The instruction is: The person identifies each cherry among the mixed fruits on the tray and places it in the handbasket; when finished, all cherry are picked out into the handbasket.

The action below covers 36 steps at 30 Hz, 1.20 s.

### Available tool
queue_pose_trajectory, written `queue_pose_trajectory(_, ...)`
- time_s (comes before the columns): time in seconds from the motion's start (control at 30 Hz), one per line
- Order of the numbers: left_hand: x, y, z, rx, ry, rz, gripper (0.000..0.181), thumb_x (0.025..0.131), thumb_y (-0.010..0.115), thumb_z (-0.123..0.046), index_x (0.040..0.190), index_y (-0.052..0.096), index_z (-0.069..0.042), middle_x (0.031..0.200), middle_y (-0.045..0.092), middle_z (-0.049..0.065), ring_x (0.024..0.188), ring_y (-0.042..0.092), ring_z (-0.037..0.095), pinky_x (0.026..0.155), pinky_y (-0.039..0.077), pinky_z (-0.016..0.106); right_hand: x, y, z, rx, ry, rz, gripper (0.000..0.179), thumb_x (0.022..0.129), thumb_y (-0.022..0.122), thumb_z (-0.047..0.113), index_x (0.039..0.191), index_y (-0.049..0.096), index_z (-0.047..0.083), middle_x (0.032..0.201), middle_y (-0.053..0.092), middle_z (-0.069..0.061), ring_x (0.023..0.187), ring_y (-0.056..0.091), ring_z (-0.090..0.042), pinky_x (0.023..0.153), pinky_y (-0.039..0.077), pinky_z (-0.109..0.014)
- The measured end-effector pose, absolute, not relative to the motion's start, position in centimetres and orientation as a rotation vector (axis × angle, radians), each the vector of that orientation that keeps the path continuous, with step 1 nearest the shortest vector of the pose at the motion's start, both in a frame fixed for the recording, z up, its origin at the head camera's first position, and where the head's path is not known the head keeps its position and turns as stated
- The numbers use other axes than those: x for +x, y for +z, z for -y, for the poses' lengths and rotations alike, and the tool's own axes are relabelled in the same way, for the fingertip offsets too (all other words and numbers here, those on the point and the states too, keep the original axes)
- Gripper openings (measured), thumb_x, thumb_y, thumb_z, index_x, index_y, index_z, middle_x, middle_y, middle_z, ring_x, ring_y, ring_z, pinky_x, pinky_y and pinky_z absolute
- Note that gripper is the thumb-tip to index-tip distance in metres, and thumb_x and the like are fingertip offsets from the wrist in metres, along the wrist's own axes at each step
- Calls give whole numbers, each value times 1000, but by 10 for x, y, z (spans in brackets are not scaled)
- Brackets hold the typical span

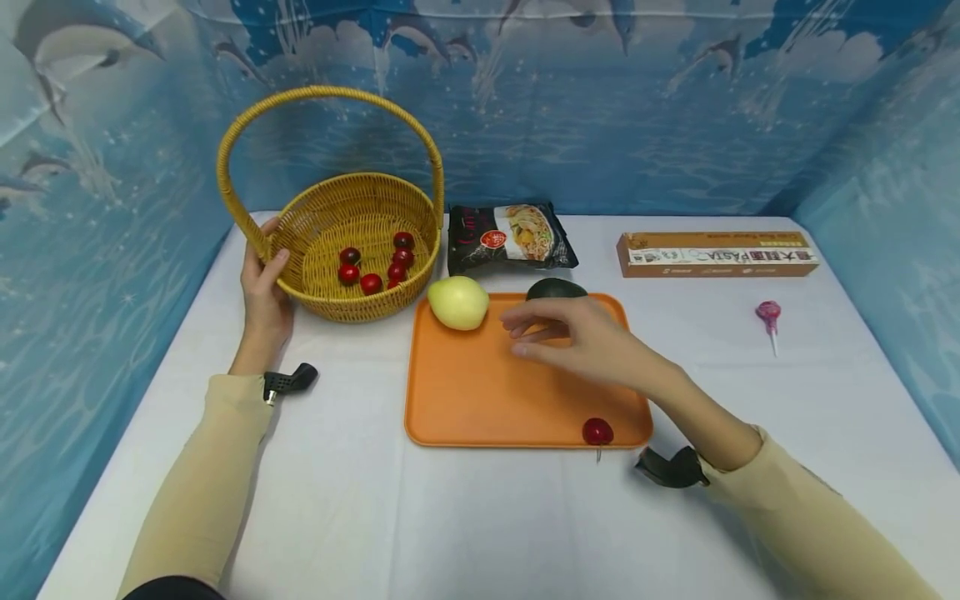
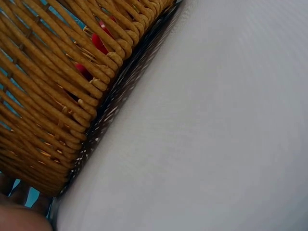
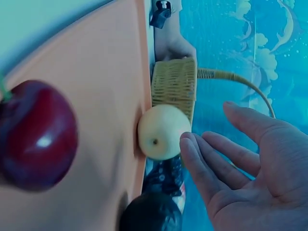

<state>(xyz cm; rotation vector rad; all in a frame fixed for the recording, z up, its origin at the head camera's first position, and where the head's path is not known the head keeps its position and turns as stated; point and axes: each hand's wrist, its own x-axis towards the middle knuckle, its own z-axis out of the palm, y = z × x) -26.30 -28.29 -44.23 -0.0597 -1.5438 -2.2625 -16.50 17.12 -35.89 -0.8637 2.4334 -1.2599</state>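
My left hand [image 1: 266, 300] grips the left rim of a yellow wicker basket [image 1: 348, 308], thumb over the edge. Several dark red cherries [image 1: 371, 284] lie in the basket; a little red shows through its weave in the left wrist view. Above the orange tray [image 1: 465, 400] my right hand [image 1: 573, 337] is held with fingers loosely extended and nothing between them. A pale yellow, pear-like fruit [image 1: 458, 303] sits at the tray's back left corner. Partly hidden behind the right hand is a dark green rounded fruit [image 1: 555, 288]. One cherry [image 1: 597, 431] with a stem lies at the tray's front right edge.
Behind the tray lies a black noodle packet [image 1: 513, 237]. A long brown pasta box [image 1: 718, 255] is at the back right, with a pink lollipop [image 1: 768, 312] in front of it. Blue dolphin-print cloth [image 1: 540, 125] encloses the back and sides of the white table [image 1: 337, 492].
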Motion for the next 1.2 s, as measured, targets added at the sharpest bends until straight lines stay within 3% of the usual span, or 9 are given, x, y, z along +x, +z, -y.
queue_pose_trajectory(0.33, -260, -444, 284, -38, -2249, 1562, 50, 99, 61, -11, 148, 57, -15, 153, 50, 14, 138, 48, 31, 112, 41, 37, -152, -375, -201, -848, -1269, -2282, 54, 93, 82, 31, 143, 65, 21, 138, 70, -2, 122, 69, -24, 102, 57, -39)
queue_pose_trajectory(0.6, -261, -443, 283, -55, -2247, 1618, 51, 101, 59, -11, 151, 55, -18, 155, 47, 13, 140, 46, 32, 113, 40, 39, -144, -399, -231, -808, -1222, -2121, 53, 92, 84, 27, 141, 66, 16, 138, 70, -3, 124, 70, -20, 102, 56, -34)
queue_pose_trajectory(0.97, -262, -445, 281, -73, -2246, 1603, 52, 98, 64, -15, 150, 56, -17, 154, 48, 12, 138, 46, 32, 112, 40, 39, -147, -412, -262, -842, -1274, -1868, 54, 93, 79, 7, 145, 62, 10, 142, 66, -13, 128, 67, -23, 105, 54, -30)
queue_pose_trajectory(1.2, -261, -440, 284, -89, -2229, 1620, 51, 99, 60, -14, 150, 55, -17, 155, 46, 14, 141, 44, 33, 113, 40, 39, -156, -421, -268, -919, -1357, -1720, 53, 93, 75, -4, 143, 61, 1, 142, 64, -19, 129, 64, -29, 106, 53, -36)
